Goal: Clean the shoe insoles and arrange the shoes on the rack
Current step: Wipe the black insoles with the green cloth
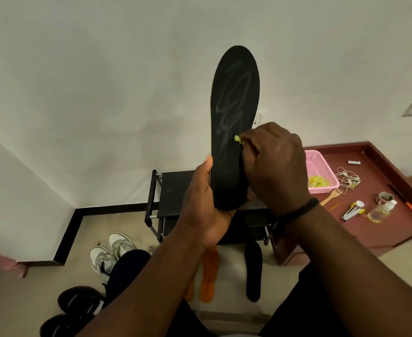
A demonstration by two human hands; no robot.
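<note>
1. The black insole [235,122] is held upright in front of the wall, toe end up. The left hand [201,203] grips it around the heel, thumb along its left edge. Its dark face carries pale, looping smears, wet-looking streaks that run from the upper part down toward the middle, so I'd say it is about half worked over.

2. The right hand [275,164] is curled round a small yellow-green scrap [238,139], most likely a cloth or sponge, and presses it against the insole's right side about halfway down. Only a tip of that scrap shows past the fingers.

3. Down on the floor, between the person's knees, lie a pair of orange insoles [208,278] and a second black insole [253,271], side by side and apart from any shoe. I cannot tell whether those have been cleaned.

4. The shoe rack [173,190] stands against the wall behind the hands, and what I can see of its top shelf holds no shoes. A pair of grey-and-white sneakers [111,254] sits on the floor to its left, with black shoes [78,302] nearer the camera. So the arranging looks not yet begun, and the insoles still have to go back in.

5. To the right, a maroon tray-like table [394,229] holds a pink basket [320,166] with something yellow in it, a tangled cord, a small bottle and odds and ends.
</note>
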